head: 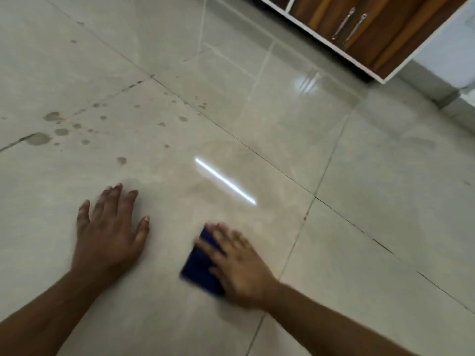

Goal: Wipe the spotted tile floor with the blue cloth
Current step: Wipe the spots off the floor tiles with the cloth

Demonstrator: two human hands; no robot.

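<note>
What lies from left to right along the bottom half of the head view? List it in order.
Left hand flat on the tile floor → blue cloth → right hand pressing on the cloth.

Right hand [239,265] flat on blue cloth [200,268]

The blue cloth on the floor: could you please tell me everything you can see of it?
The blue cloth is dark blue, seemingly folded into a flat rectangular pad, though motion blur hides its texture. It lies flat on the pale glossy tile floor, near the bottom centre of the head view. The right hand presses on it with spread, straight fingers, covering its right part. The brown spots lie apart from it, up to the left.
</note>
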